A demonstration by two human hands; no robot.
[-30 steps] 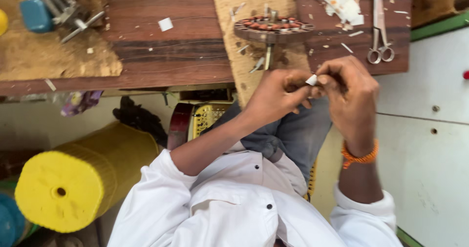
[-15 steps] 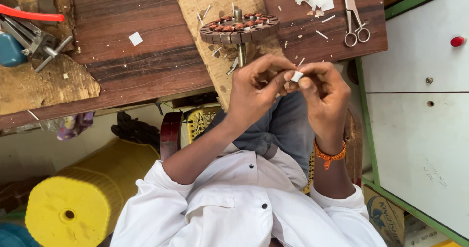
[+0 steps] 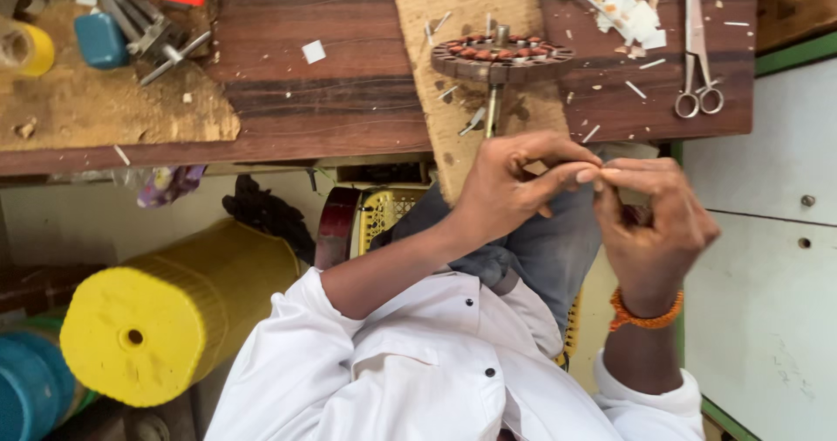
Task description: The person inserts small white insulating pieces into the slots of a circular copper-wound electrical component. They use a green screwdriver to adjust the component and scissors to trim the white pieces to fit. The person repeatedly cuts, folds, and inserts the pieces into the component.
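At frame centre, the left hand and right hand met fingertip to fingertip, each grip pinched shut, anything between them hidden, just below the wound stator propped on the desk within reach.

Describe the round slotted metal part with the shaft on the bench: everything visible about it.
The round metal part is a flat, dark grey disc ringed with slots, reddish-brown copper-looking windings showing in them. A thin metal shaft runs through its middle, a short stub beyond it, the long end pointing toward the person. It lies on a tan cardboard sheet on the wooden bench, among white paper scraps. Neither hand touches it; both hands are nearer the person.
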